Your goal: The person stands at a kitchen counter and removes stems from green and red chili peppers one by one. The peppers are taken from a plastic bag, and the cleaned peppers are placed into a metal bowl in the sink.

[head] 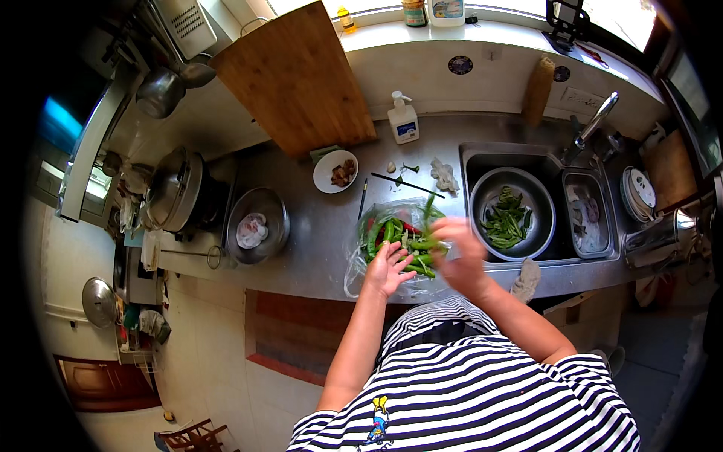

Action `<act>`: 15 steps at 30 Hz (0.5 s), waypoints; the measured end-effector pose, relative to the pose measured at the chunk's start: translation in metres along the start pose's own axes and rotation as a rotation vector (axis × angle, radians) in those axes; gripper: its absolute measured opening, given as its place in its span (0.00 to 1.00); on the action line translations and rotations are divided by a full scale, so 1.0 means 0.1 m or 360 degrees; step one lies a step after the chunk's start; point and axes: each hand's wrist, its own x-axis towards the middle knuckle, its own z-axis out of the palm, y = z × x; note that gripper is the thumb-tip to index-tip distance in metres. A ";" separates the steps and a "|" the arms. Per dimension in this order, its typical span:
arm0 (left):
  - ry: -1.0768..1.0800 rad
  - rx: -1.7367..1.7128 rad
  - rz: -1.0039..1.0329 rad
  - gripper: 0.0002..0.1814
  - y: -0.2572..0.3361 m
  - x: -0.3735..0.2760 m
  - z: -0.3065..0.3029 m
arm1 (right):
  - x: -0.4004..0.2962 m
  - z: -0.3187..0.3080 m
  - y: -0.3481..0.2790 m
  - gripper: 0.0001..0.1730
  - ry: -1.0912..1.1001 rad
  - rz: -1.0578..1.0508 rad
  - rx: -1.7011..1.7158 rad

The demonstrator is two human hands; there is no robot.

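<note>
A clear plastic bag (354,277) lies spread on the steel counter before me, with long green peppers (421,260) and some red ones (410,227) in it. My left hand (388,270) is over the bag's near side, palm up and fingers apart, holding nothing. Blurred by motion, my right hand (462,248) is above the bag's right side. A thin green pepper (429,213) sticks up from its fingers; its lower end is hidden or blurred. To the right, a steel basin (543,246) in the sink holds several green pepper pieces (506,217).
Behind the bag lie chopsticks (408,185), a garlic clove (391,167) and crumpled plastic (444,175). A plate of brown food pieces (323,179) and a steel bowl (277,240) stand left. A soap pump bottle (403,124) is at the wall; a cloth (526,281) hangs at the sink's front edge.
</note>
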 end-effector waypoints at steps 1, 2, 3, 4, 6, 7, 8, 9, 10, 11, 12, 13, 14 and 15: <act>-0.0030 -0.0021 -0.0030 0.33 -0.01 0.05 0.03 | -0.20 0.09 0.21 0.10 -0.0366 -0.0001 -0.0207; 0.0023 0.0048 0.0006 0.32 0.05 -0.04 0.17 | -0.34 0.11 0.32 0.10 -0.0478 0.0398 -0.0109; 0.0101 0.0194 0.0130 0.31 0.08 -0.09 0.20 | -0.41 0.11 0.33 0.10 -0.0603 0.0786 0.0006; 0.0179 0.0343 0.0253 0.31 0.11 -0.13 0.20 | -0.46 0.11 0.35 0.10 -0.0723 0.1177 0.0121; 0.0382 0.0617 0.0459 0.23 0.18 -0.28 0.30 | -0.35 0.04 0.41 0.10 -0.0448 0.1306 0.0821; 0.0388 0.0987 0.0788 0.21 0.16 -0.25 0.27 | -0.20 -0.04 0.42 0.09 -0.0283 0.1340 0.1162; 0.0387 0.1355 0.1118 0.19 0.11 -0.20 0.20 | -0.13 -0.10 0.43 0.08 -0.0332 0.1308 0.1279; 0.0368 0.1716 0.1440 0.17 0.05 -0.15 0.18 | -0.09 -0.14 0.45 0.08 -0.0315 0.1408 0.1457; 0.0294 0.1780 0.1528 0.15 0.08 -0.32 0.44 | -0.09 -0.15 0.47 0.08 -0.0285 0.1501 0.1545; 0.0152 0.1761 0.1549 0.16 0.02 -0.32 0.51 | -0.10 -0.17 0.48 0.08 -0.0254 0.1594 0.1634; 0.0075 0.1817 0.1502 0.17 0.00 -0.43 0.64 | -0.13 -0.13 0.48 0.08 -0.0222 0.1602 0.1622; -0.0007 0.1868 0.1453 0.18 -0.03 -0.52 0.76 | -0.18 -0.09 0.49 0.09 -0.0188 0.1610 0.1606; -0.0056 0.1871 0.1271 0.19 -0.06 -0.54 0.78 | -0.21 -0.05 0.50 0.09 -0.0153 0.1618 0.1589; -0.0023 0.1864 0.1441 0.15 -0.16 -0.46 0.71 | -0.23 -0.02 0.47 0.10 -0.0142 0.1642 0.1575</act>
